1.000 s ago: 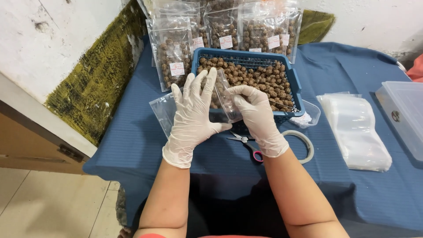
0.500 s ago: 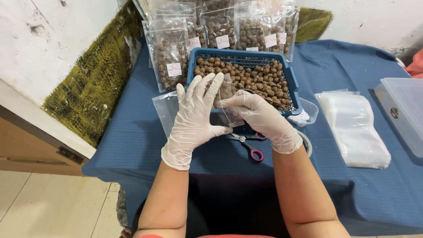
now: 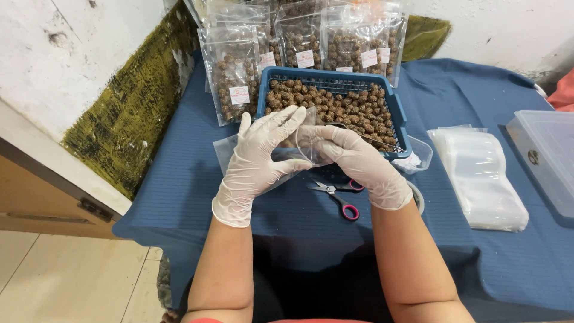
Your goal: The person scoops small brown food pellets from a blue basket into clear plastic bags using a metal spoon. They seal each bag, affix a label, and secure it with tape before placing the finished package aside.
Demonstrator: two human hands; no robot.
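Note:
Both my hands wear white gloves and together hold a clear plastic bag [image 3: 305, 140] just in front of a blue basket [image 3: 396, 113] full of small brown balls. My left hand [image 3: 257, 158] grips the bag's left side with fingers spread. My right hand [image 3: 356, 161] pinches the bag's right edge, pulling its mouth apart. The bag looks empty. Scissors with pink handles [image 3: 338, 194] lie on the blue cloth below my right hand.
Several filled, labelled clear bags [image 3: 233, 78] stand behind and left of the basket. A stack of empty clear bags [image 3: 481, 173] lies to the right, with a clear plastic box [image 3: 547, 155] at the far right. The table's left edge drops to a tiled floor.
Both hands have shifted slightly left and nearer with the bag. My right hand has turned so its fingers now pinch the bag's edge, and the scissors below are more exposed.

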